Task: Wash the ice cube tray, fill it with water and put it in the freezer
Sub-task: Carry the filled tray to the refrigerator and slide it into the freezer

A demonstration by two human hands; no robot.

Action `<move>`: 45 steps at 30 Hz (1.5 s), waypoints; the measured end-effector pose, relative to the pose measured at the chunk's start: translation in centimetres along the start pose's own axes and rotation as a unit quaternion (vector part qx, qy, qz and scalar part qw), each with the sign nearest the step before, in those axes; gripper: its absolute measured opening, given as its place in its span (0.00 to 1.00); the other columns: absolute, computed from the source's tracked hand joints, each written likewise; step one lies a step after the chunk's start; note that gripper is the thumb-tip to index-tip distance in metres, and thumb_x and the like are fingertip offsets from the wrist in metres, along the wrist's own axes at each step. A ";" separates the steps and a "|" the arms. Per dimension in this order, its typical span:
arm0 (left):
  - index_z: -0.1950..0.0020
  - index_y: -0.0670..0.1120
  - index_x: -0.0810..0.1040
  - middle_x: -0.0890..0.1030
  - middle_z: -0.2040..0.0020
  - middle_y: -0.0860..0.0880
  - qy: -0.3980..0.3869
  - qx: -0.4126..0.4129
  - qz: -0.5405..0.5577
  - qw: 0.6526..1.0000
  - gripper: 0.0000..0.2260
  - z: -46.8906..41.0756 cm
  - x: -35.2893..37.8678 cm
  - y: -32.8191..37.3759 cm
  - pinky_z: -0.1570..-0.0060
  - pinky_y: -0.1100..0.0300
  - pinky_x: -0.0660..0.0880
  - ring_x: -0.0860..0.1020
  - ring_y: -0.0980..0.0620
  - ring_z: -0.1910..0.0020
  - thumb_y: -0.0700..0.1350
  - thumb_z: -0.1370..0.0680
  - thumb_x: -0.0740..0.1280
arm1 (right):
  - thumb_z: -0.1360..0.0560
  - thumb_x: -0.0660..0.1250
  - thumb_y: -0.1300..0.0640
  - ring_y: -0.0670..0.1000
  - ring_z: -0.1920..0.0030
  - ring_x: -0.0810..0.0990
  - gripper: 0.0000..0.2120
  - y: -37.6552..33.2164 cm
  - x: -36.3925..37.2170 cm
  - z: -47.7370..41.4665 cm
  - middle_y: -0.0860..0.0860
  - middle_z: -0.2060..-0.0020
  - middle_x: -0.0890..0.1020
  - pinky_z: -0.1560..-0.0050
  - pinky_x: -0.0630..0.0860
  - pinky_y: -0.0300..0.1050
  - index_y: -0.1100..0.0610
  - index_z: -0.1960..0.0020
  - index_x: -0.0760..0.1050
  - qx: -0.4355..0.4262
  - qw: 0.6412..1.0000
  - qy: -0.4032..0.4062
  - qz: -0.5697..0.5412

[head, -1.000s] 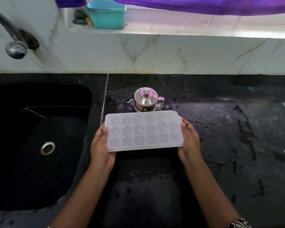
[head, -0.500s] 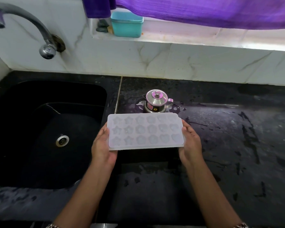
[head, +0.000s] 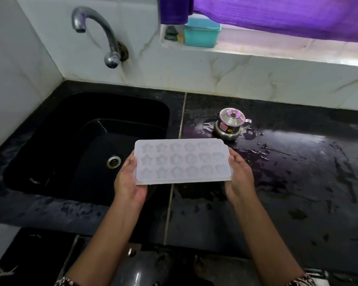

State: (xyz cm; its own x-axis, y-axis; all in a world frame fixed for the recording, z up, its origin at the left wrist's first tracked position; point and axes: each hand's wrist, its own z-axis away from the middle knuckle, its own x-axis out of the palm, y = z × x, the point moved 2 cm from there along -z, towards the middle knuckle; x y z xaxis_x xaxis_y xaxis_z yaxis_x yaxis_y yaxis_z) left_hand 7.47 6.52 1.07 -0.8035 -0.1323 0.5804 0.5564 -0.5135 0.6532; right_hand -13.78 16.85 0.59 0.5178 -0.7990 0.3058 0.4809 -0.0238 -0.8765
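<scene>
A pale translucent ice cube tray with star, flower and heart moulds is held level above the counter, just right of the black sink. My left hand grips its left short edge and my right hand grips its right short edge, fingers curled underneath. The chrome tap juts from the wall above the sink; no water runs from it. The drain shows left of the tray.
A small steel pot with a lid stands on the wet black counter behind the tray. A teal box sits on the window ledge under a purple curtain. White tiled walls close the left and back.
The view has swung left and pulled back, showing more of the sink and tap. Both hands have carried the tray slightly left, closer to the sink's right rim.
</scene>
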 end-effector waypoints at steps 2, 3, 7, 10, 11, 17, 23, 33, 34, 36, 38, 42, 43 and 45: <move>0.30 0.42 0.73 0.82 0.41 0.43 0.007 0.008 0.003 1.000 0.16 0.6 -1.3 1.1 0.52 0.48 0.78 0.81 0.43 0.43 0.42 0.17 0.56 | 0.18 0.55 0.63 0.49 0.54 0.84 0.14 0.7 1.0 1.0 0.50 0.54 0.85 0.62 0.80 0.42 0.55 0.44 0.78 0.001 1.000 -0.009 -0.001; 0.30 0.41 0.73 0.81 0.39 0.42 0.009 0.010 0.000 1.000 0.16 1.0 -2.0 1.7 0.52 0.48 0.78 0.80 0.42 0.41 0.42 0.17 0.56 | 0.19 0.55 0.64 0.49 0.55 0.84 0.14 1.1 1.6 1.6 0.50 0.54 0.86 0.62 0.80 0.42 0.55 0.44 0.78 0.000 1.000 -0.014 -0.001; 0.29 0.40 0.71 0.77 0.34 0.40 0.017 0.017 -0.004 1.000 0.17 2.4 -4.6 3.6 0.52 0.47 0.79 0.77 0.39 0.37 0.42 0.17 0.56 | 0.19 0.55 0.63 0.47 0.56 0.84 0.15 2.5 3.5 3.6 0.48 0.57 0.86 0.61 0.80 0.41 0.54 0.47 0.79 0.000 0.999 -0.034 0.011; 0.29 0.40 0.71 0.77 0.34 0.39 0.023 0.028 -0.011 0.999 0.17 3.2 -6.7 4.7 0.46 0.45 0.77 0.76 0.39 0.37 0.43 0.16 0.55 | 0.19 0.55 0.64 0.48 0.56 0.84 0.14 3.7 4.8 5.0 0.48 0.57 0.86 0.61 0.80 0.41 0.55 0.47 0.79 -0.003 0.999 -0.047 0.020; 0.30 0.41 0.71 0.77 0.34 0.39 0.027 0.031 -0.012 0.999 0.17 3.4 -7.4 5.0 0.44 0.44 0.76 0.77 0.39 0.37 0.43 0.16 0.55 | 0.19 0.56 0.64 0.48 0.56 0.84 0.14 4.0 5.1 5.4 0.49 0.56 0.86 0.61 0.80 0.42 0.56 0.45 0.79 -0.002 0.998 -0.050 0.024; 0.31 0.42 0.73 0.79 0.37 0.40 0.058 0.047 0.006 0.997 0.16 5.3 -10.6 6.1 0.42 0.42 0.76 0.79 0.40 0.40 0.44 0.16 0.54 | 0.19 0.57 0.62 0.52 0.51 0.84 0.12 5.6 6.7 7.6 0.52 0.51 0.85 0.57 0.80 0.47 0.57 0.42 0.79 0.013 0.996 -0.073 0.042; 0.35 0.43 0.76 0.82 0.42 0.41 0.078 0.078 0.040 0.993 0.15 8.0 -12.6 5.8 0.48 0.46 0.78 0.81 0.43 0.44 0.42 0.16 0.53 | 0.20 0.59 0.61 0.51 0.52 0.84 0.11 6.2 6.9 9.4 0.50 0.53 0.85 0.59 0.81 0.45 0.55 0.45 0.79 0.034 0.992 -0.107 0.059; 0.35 0.42 0.75 0.78 0.37 0.39 0.143 0.153 0.125 0.970 0.15 14.1 -14.7 2.1 0.37 0.41 0.72 0.77 0.39 0.38 0.41 0.17 0.53 | 0.20 0.60 0.61 0.51 0.53 0.84 0.11 6.5 6.1 10.7 0.50 0.52 0.85 0.63 0.80 0.43 0.53 0.47 0.80 0.065 0.970 -0.215 0.093; 0.37 0.42 0.75 0.79 0.38 0.40 0.152 0.159 0.132 0.966 0.15 14.7 -15.0 1.7 0.39 0.41 0.73 0.78 0.40 0.40 0.41 0.16 0.53 | 0.20 0.60 0.62 0.51 0.53 0.84 0.10 6.5 6.0 10.9 0.50 0.52 0.85 0.63 0.80 0.43 0.54 0.47 0.80 0.069 0.967 -0.225 0.095; 0.40 0.43 0.76 0.81 0.43 0.41 0.170 0.175 0.149 0.958 0.15 16.4 -15.7 0.5 0.43 0.44 0.76 0.80 0.42 0.45 0.42 0.16 0.52 | 0.21 0.61 0.62 0.51 0.53 0.85 0.10 6.7 5.7 11.6 0.50 0.53 0.85 0.63 0.80 0.43 0.54 0.47 0.80 0.081 0.960 -0.249 0.102; 0.39 0.43 0.76 0.81 0.44 0.42 0.189 0.191 0.162 0.949 0.15 18.4 -16.5 -0.7 0.45 0.45 0.77 0.81 0.44 0.47 0.42 0.16 0.52 | 0.21 0.60 0.62 0.51 0.54 0.85 0.10 7.1 5.2 12.6 0.51 0.53 0.85 0.64 0.80 0.44 0.54 0.47 0.79 0.094 0.951 -0.271 0.113; 0.41 0.44 0.77 0.82 0.45 0.42 0.218 0.231 0.184 0.930 0.15 22.7 -18.5 -3.0 0.45 0.45 0.77 0.81 0.44 0.48 0.41 0.16 0.52 | 0.21 0.60 0.61 0.51 0.54 0.85 0.10 8.3 4.3 15.2 0.50 0.53 0.85 0.60 0.81 0.47 0.54 0.46 0.79 0.116 0.931 -0.313 0.145; 0.42 0.44 0.78 0.82 0.45 0.43 0.230 0.238 0.191 0.924 0.15 24.0 -19.1 -3.5 0.46 0.45 0.77 0.82 0.44 0.48 0.41 0.16 0.52 | 0.21 0.61 0.62 0.51 0.54 0.85 0.10 8.8 4.1 16.1 0.50 0.53 0.85 0.60 0.81 0.46 0.54 0.46 0.79 0.122 0.926 -0.326 0.148; 0.40 0.44 0.78 0.82 0.44 0.42 0.253 0.251 0.206 0.911 0.15 26.5 -20.5 -4.4 0.47 0.44 0.78 0.82 0.44 0.48 0.41 0.16 0.53 | 0.22 0.62 0.63 0.51 0.54 0.85 0.09 9.7 3.6 18.0 0.51 0.54 0.86 0.62 0.80 0.43 0.55 0.47 0.79 0.135 0.913 -0.354 0.150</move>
State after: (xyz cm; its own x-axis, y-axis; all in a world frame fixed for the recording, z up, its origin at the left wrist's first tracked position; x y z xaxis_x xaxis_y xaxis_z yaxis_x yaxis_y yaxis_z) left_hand 27.14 33.99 -0.84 -0.4287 -0.6654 0.6111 0.7571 0.1045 0.6449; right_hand 5.48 24.58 -0.09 0.9368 -0.1534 0.3145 0.3493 0.3568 -0.8664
